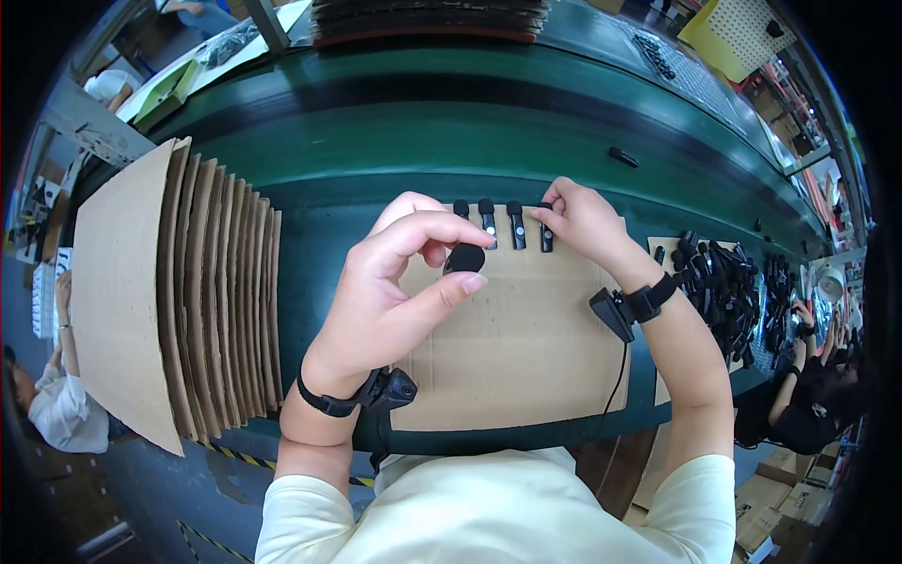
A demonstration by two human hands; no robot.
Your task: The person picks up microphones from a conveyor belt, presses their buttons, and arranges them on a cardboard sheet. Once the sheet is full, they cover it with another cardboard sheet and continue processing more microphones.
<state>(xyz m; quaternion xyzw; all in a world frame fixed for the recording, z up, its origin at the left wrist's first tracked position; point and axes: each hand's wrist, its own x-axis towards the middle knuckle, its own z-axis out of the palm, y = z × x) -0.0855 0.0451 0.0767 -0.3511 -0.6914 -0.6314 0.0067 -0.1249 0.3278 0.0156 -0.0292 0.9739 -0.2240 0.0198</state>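
Observation:
My left hand is raised over the cardboard sheet, pinching a small black clip-on microphone by its sides, its round foam top facing up. Most of that microphone's body is hidden by my fingers. At the sheet's far edge, several similar black microphones lie in a row, among them one microphone with a pale round mark. My right hand has thumb and forefinger closed about the upper end of the rightmost microphone in that row.
A stack of cardboard sheets stands on the left. To the right, a heap of black microphones lies on another cardboard piece. One loose black microphone rests on the green conveyor belt. Other people work at both sides.

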